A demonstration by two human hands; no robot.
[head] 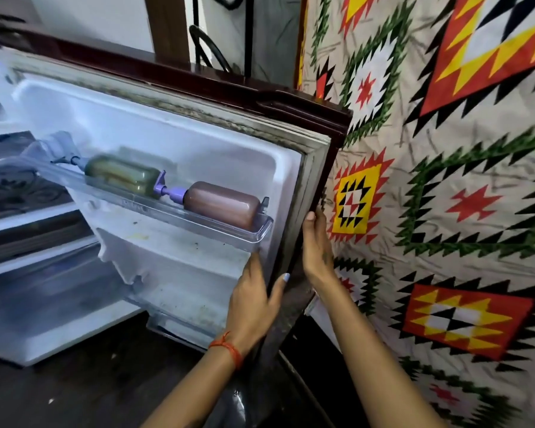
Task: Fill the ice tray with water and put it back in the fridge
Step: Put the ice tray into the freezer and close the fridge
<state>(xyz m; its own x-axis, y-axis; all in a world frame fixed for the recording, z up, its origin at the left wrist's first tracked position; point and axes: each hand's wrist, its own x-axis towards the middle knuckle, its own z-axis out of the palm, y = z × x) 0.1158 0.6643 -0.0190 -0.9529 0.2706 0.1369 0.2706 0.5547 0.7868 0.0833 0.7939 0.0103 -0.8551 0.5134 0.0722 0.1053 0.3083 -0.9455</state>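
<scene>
Head view. Fridge door (179, 143) stands open, its white inner liner facing the camera; dark maroon outer shell along the top edge, grimy gasket (314, 193) down the free edge.

Left hand (255, 299): palm against the inner face of the door near the free edge, thumb hooked over the gasket, fingers flat on the liner and partly hidden. It holds the door edge. An orange thread (227, 347) is tied at that wrist.

Right hand (317, 245): wrapped round the outer side of the same edge, just above the left, thumb on the gasket, fingers out of sight behind the door.

Door shelf (254, 233), clear plastic: two pump bottles lying on their sides, a green one (121, 177) and a brown one (223, 205) with purple pump heads, nearly end to end.

Fridge interior (44, 273) at left, blurred; white shelves visible, contents unreadable. Ice tray: cannot be made out anywhere in this view.

Patterned cloth (445, 180) hangs at right, just beside the door edge. Dark floor (90, 381) below.
</scene>
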